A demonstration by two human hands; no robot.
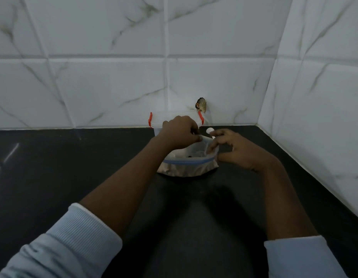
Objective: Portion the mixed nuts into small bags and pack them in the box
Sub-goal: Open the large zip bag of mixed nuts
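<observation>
Two hands at the mouth of a bag of nuts, head view.

Both forearms reach forward from pale blue sleeves [73, 237], the left hand [179, 132] knuckles-up and the right hand [237, 150] turned inward. Below them is a black counter [53, 167], which meets a marbled tile wall [114, 77]. The left fingers curl and pinch the far rim of the zip bag [186, 162], which holds nuts [184, 170]. The right fingers are bent at its right rim, and whether they grip it cannot be told. A small white object [210, 130] sits just past the right fingertips. The clear box [157, 121] with red clips stands just behind the left fingers.
</observation>
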